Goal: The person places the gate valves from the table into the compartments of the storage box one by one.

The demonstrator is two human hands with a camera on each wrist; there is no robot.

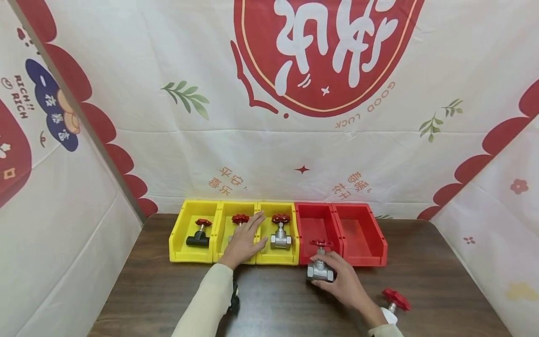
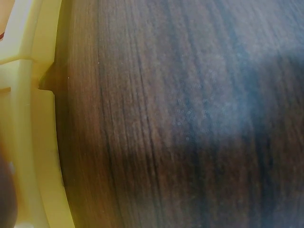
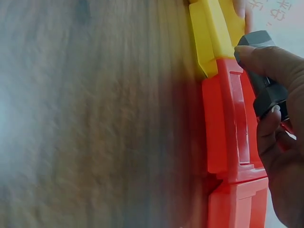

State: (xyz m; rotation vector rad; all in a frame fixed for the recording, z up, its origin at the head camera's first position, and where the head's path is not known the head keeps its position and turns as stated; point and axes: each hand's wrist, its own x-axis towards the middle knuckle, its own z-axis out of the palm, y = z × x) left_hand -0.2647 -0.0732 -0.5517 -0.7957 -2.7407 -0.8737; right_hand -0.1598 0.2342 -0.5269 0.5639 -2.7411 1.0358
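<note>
My right hand [image 1: 343, 278] grips a silver metal gate valve [image 1: 320, 271] with a red handwheel, at the front edge of the left red bin [image 1: 317, 210]. In the right wrist view, thumb and fingers pinch the valve body [image 3: 266, 80], which looks dark there. My left hand [image 1: 244, 243], fingers extended, is over the second and third yellow bins. It partly hides the red-wheeled valve [image 1: 240, 218] in the second bin. Another silver valve [image 1: 280, 238] stands in the third yellow bin [image 1: 275, 257], and a black valve [image 1: 198, 239] lies in the first yellow bin [image 1: 178, 252].
The right red bin [image 1: 362, 238] adjoins the left one. A white valve with a red handwheel [image 1: 396, 299] is on the wooden table [image 1: 273, 304] near my right wrist. A dark object [image 1: 234, 299] shows partly behind my left sleeve. Printed cloth [image 1: 269, 154] hangs behind the bins.
</note>
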